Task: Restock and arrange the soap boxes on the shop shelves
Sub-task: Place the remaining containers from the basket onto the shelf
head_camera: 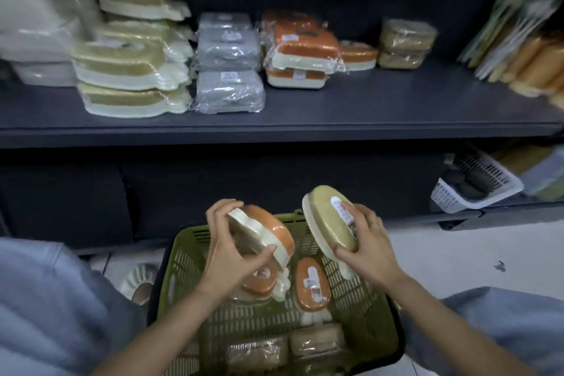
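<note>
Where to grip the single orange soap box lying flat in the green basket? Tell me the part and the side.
Take the orange soap box across its narrow width, from above. It lies flat, label up, long sides exposed on the green basket floor. Another orange box sits close on its left, so come straight down.

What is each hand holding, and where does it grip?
Left hand grips an orange soap box by its edges; right hand grips a tan soap box at its lower end.

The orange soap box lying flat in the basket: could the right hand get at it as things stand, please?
Probably not yet. The orange soap box lies uncovered in the green basket, but the right hand already grips an olive soap box, so its fingers are occupied.
</note>
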